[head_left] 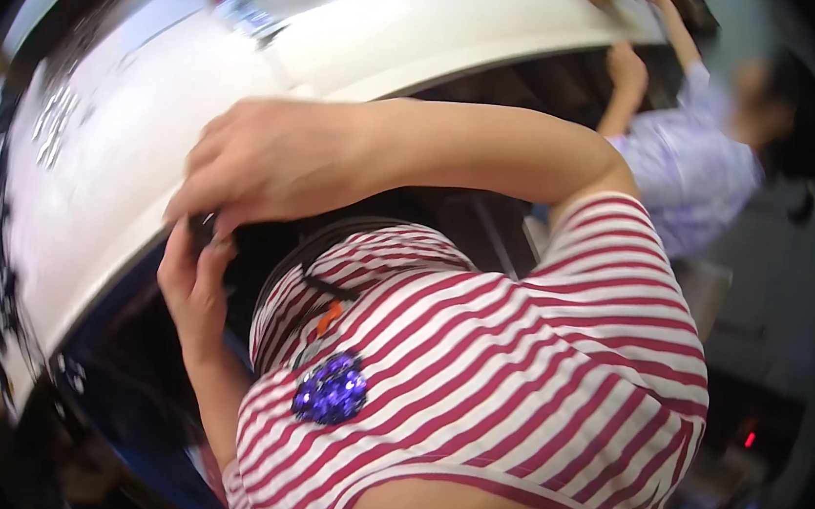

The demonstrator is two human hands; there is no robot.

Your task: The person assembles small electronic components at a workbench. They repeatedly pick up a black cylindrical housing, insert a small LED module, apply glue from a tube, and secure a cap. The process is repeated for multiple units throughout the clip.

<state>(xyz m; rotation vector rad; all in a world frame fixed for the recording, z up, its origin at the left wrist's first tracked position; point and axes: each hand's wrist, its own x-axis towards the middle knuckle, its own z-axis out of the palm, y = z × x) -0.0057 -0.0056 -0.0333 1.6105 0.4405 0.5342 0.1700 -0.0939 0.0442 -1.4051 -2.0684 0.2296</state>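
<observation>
My two hands meet over the near edge of the white table, left of my striped shirt. Between the fingertips is a small dark piece (202,226), mostly covered and too blurred to name. My right hand (264,160) reaches across from the right, with its fingers bent down and closed at the piece. From below, my left hand (195,285) holds the same piece between its raised fingers and thumb.
The white table (369,40) curves across the view. On it lies a clear bottle (242,13) with a red cap. Small shiny pieces (55,124) lie at the left. A co-worker in a pale purple shirt (686,159) works at the table's upper right. A purple sequined ornament (331,389) hangs at my chest.
</observation>
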